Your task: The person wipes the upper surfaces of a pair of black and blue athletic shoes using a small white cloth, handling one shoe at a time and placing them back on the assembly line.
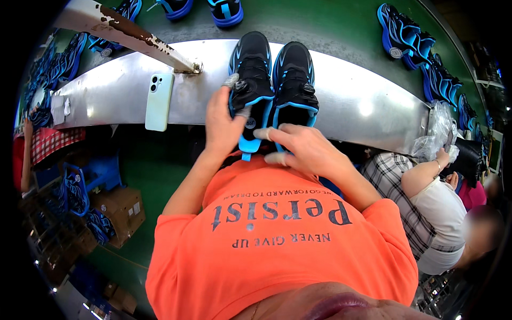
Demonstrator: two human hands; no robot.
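Note:
Two black sneakers with bright blue trim lie side by side in front of me, toes pointing away: the left sneaker and the right sneaker. My left hand is closed on the side of the left sneaker, finger covers on its fingertips. A light blue heel piece of that sneaker hangs toward me. My right hand comes across the right sneaker's heel. Its forefinger reaches the left sneaker's collar, while the thumb stays apart, lower down. Pale covers sit on these fingertips too.
The sneakers rest on a curved metal ledge along a green conveyor belt. A pale green phone and a chipped metal post stand left. More sneakers line the belt. A person sits at right, near clear plastic bags.

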